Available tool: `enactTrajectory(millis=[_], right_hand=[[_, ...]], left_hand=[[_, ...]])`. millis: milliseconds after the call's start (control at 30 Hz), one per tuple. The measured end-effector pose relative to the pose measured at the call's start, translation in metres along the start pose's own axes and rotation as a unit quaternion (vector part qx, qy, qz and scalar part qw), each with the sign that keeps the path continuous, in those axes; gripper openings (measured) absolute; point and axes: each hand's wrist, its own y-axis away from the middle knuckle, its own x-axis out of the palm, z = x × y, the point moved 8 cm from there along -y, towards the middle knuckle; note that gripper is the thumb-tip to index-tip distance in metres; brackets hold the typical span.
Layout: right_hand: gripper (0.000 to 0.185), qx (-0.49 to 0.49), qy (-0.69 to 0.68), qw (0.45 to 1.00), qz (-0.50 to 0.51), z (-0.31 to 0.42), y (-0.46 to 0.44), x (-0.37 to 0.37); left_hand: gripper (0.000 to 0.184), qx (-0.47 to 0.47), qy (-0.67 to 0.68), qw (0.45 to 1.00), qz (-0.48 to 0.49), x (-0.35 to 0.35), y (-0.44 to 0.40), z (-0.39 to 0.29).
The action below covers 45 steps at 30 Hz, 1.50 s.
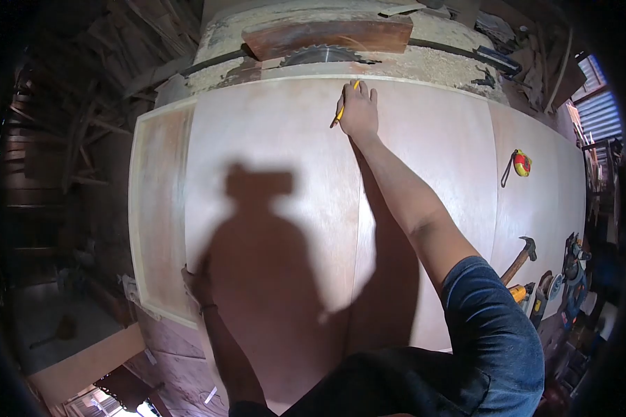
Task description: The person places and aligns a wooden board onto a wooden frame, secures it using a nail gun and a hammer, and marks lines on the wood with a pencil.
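Note:
A yellow pencil (339,115) is held in my right hand (359,117), which rests near the far edge of a pale plywood panel (271,125). The pencil slants across the fingers, with its dark end towards the lower left. A straight line or seam runs from near this hand down the panel. At the lower left, my left hand (200,286) touches the panel's side edge, beside a framed strip (161,160). Shadow covers this hand, and its finger positions are unclear. My head and arms cast a large shadow over the panel.
Beyond the panel, a circular saw blade (320,55) stands up before a wooden block (330,36). On the right lie a tape measure (522,164), a hammer (519,260), an angle grinder (551,288) and other power tools. Scrap wood (94,111) is piled at left.

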Motion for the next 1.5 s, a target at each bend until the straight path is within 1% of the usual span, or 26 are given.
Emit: enactTrajectory(millis=[67, 167, 267, 367, 433, 467, 533, 567, 633, 700, 733, 767, 800, 833, 867, 967, 1067, 1100, 1200, 1233, 1333, 1400, 1433, 1467, 1500], right_hand=[[0.034, 0.005, 0.004, 1.000, 0.017, 0.001, -0.002, 0.002], [0.034, 0.009, -0.005, 1.000, 0.023, 0.003, -0.003, 0.001], [0.034, -0.005, 0.001, 1.000, 0.004, 0.002, -0.002, 0.002], [0.034, -0.010, 0.006, 1.000, -0.022, 0.002, 0.000, 0.006], [0.035, -0.014, 0.012, 1.000, 0.021, 0.004, 0.005, 0.008], [0.035, -0.010, 0.017, 0.999, 0.037, 0.002, 0.000, 0.006], [0.036, -0.017, 0.021, 1.000, 0.012, 0.001, 0.000, 0.006], [0.036, -0.023, 0.027, 0.999, -0.004, 0.001, -0.002, 0.007], [0.037, -0.039, 0.038, 0.998, -0.036, 0.000, 0.002, 0.011], [0.037, -0.043, 0.041, 0.998, 0.007, -0.003, -0.001, 0.017], [0.038, -0.044, 0.040, 0.998, 0.030, -0.001, -0.001, 0.015], [0.034, -0.022, 0.053, 0.998, -0.009, 0.004, -0.002, -0.002], [0.034, -0.018, 0.030, 0.999, 0.024, 0.012, -0.005, -0.010], [0.033, -0.010, 0.011, 0.998, 0.055, 0.015, -0.007, -0.019], [0.033, 0.003, -0.004, 0.996, 0.087, 0.010, 0.001, -0.021], [0.029, -0.055, 0.025, 0.994, -0.092, 0.001, 0.002, 0.007], [0.028, -0.070, -0.109, 0.991, -0.026, 0.002, 0.010, -0.018], [0.027, -0.088, -0.158, 0.982, -0.059, 0.001, 0.019, -0.024], [0.032, -0.075, -0.173, 0.980, 0.070, 0.010, 0.065, -0.051], [0.037, -0.149, -0.102, 0.983, -0.035, 0.017, 0.089, -0.062], [0.042, -0.110, -0.041, 0.993, -0.002, 0.013, 0.125, -0.063], [0.040, -0.133, 0.008, 0.991, -0.010, 0.015, 0.129, -0.058], [0.042, -0.126, 0.013, 0.990, 0.054, 0.012, 0.123, -0.049], [0.040, -0.126, 0.032, 0.989, 0.075, 0.015, 0.124, -0.043], [0.037, -0.122, 0.057, 0.987, 0.083, 0.009, 0.126, -0.033]], left_hand=[[0.086, -0.005, 0.004, 1.000, -0.010, -0.005, 0.000, 0.001], [0.087, 0.008, -0.071, 0.997, -0.037, -0.017, 0.003, -0.005], [0.089, -0.012, -0.004, 0.999, 0.029, 0.035, -0.032, 0.060], [0.090, 0.012, -0.025, 1.000, -0.010, 0.040, -0.033, 0.054], [0.091, 0.024, -0.058, 0.998, -0.015, 0.046, -0.017, 0.057], [0.088, 0.074, -0.103, 0.992, -0.025, 0.059, -0.012, 0.048], [0.084, 0.172, -0.196, 0.964, -0.060, 0.085, 0.000, 0.031], [0.079, 0.293, -0.206, 0.934, -0.001, 0.138, -0.002, 0.045], [0.071, 0.393, -0.221, 0.886, 0.110, 0.182, 0.030, 0.012], [0.081, 0.507, -0.053, 0.856, 0.085, 0.146, 0.167, -0.124], [0.086, 0.556, 0.014, 0.824, 0.103, 0.136, 0.216, -0.170], [0.091, 0.594, 0.055, 0.792, 0.128, 0.127, 0.257, -0.208], [0.089, 0.593, 0.021, 0.771, 0.233, 0.130, 0.285, -0.231], [0.094, 0.627, 0.011, 0.738, 0.249, 0.134, 0.305, -0.243], [0.093, 0.626, 0.019, 0.738, 0.253, 0.136, 0.310, -0.241], [0.088, 0.619, 0.038, 0.749, 0.234, 0.140, 0.309, -0.247], [0.086, 0.619, 0.046, 0.755, 0.210, 0.139, 0.307, -0.245], [0.086, 0.625, -0.007, 0.753, 0.206, 0.139, 0.308, -0.245], [0.083, 0.627, -0.065, 0.751, 0.194, 0.139, 0.309, -0.243], [0.082, 0.627, -0.101, 0.746, 0.198, 0.140, 0.310, -0.242], [0.080, 0.634, -0.088, 0.749, 0.171, 0.136, 0.310, -0.242], [0.084, 0.632, -0.088, 0.752, 0.169, 0.133, 0.317, -0.229], [0.085, 0.628, -0.093, 0.755, 0.165, 0.132, 0.319, -0.225], [0.087, 0.635, -0.093, 0.753, 0.145, 0.132, 0.311, -0.237], [0.090, 0.634, -0.103, 0.750, 0.157, 0.132, 0.311, -0.238]])
